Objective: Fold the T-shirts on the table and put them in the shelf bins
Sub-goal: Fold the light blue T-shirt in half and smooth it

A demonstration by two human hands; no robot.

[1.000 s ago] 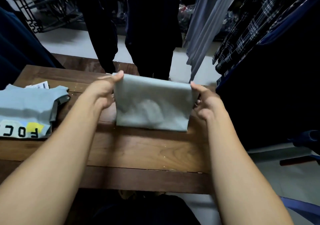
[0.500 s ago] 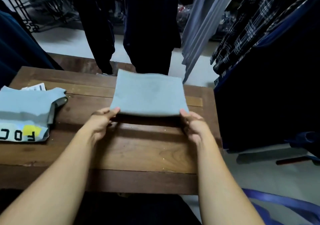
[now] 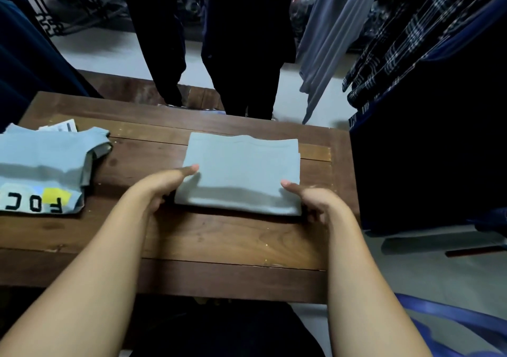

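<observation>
Blue-grey folded T-shirt (image 3: pixel 241 172) lies mid-table (image 3: pixel 219 236), right of the printed shirt (image 3: pixel 41 172); your left hand (image 3: pixel 164 185) and right hand (image 3: pixel 315 200) pinch its near corners, so slide fingers fully under, lift level.

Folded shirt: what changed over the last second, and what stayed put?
The folded shirt, held upright above the table a second ago, was laid flat on it. Both hands slid from its top corners to its near corners: left hand, right hand, thumbs on top, both gripping it throughout. The printed shirt stayed put.
</observation>
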